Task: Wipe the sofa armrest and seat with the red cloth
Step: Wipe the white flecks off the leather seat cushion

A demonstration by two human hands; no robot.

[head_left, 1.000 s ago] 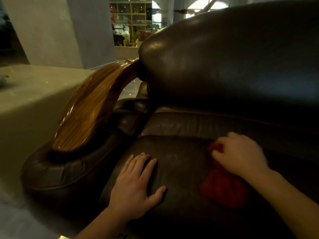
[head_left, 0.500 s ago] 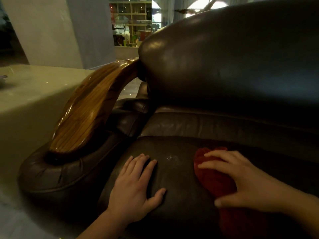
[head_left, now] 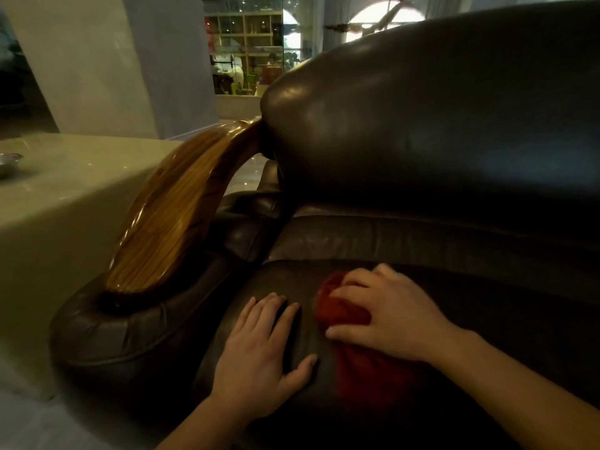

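The dark brown leather sofa seat (head_left: 292,280) fills the lower middle of the view. My right hand (head_left: 389,313) presses the bunched red cloth (head_left: 367,362) onto the seat, fingers curled over its far end. Just left of the cloth, my left hand (head_left: 263,352) lies flat on the seat with fingers spread, holding nothing. The armrest (head_left: 172,222) rises at the left, with a glossy wooden top over a padded leather roll (head_left: 107,326). Part of the cloth is hidden under my right hand and wrist.
The sofa's tall leather backrest (head_left: 438,125) stands behind the seat. A pale green block-shaped table (head_left: 65,196) sits left of the armrest, with a small metal dish (head_left: 8,160) at its far left. Shelves (head_left: 246,50) show in the background.
My right hand has slid the red cloth leftward across the seat, closer to my left hand. My left hand has stayed flat in the same place.
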